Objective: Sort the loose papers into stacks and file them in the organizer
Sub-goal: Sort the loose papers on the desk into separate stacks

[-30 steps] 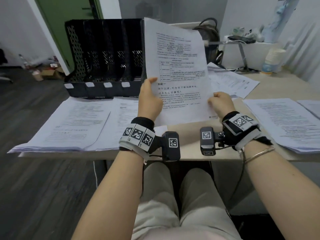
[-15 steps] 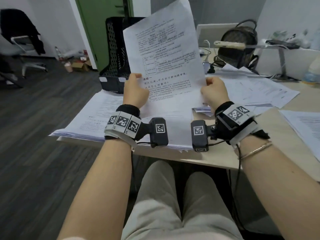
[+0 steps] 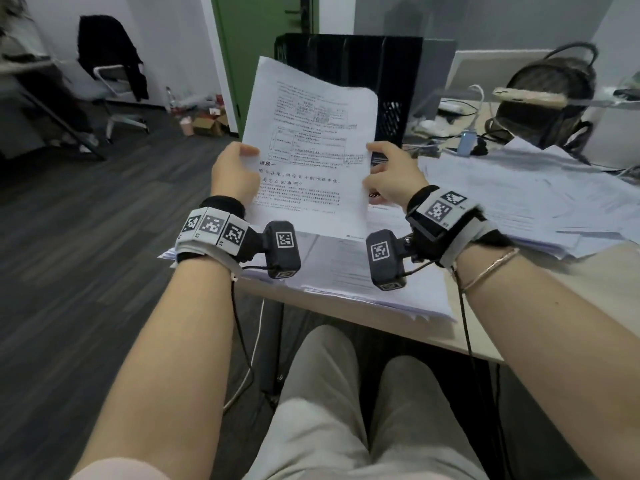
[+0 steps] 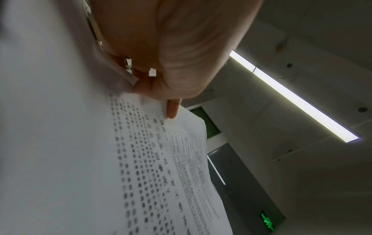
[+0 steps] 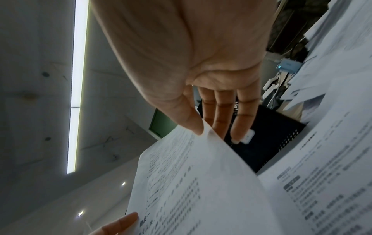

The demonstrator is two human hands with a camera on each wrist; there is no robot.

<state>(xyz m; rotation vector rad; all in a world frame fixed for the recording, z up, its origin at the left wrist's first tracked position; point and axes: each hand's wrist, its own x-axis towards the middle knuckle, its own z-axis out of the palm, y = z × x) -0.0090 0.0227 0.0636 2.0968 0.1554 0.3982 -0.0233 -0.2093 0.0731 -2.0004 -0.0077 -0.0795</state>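
A printed sheet (image 3: 308,161) stands upright in front of the black mesh organizer (image 3: 391,74). My left hand (image 3: 235,171) grips its left edge, thumb on the front and fingers curled behind (image 4: 171,47). My right hand (image 3: 391,174) is at the sheet's right edge. Its fingers (image 5: 219,120) are straight behind the page (image 5: 191,182) and only the thumb tip touches the edge. Paper stacks lie on the desk below the sheet (image 3: 363,271) and to the right (image 3: 536,195).
A dark backpack (image 3: 547,95) and cables with a small blue device (image 3: 467,140) sit at the desk's back right. An office chair with a black jacket (image 3: 114,74) stands on the floor at the left, near a green door (image 3: 256,36).
The view has swung left and the sheet now stands before the organizer's right part. My right hand has loosened from a curled hold to straight fingers; the left hand keeps its grip.
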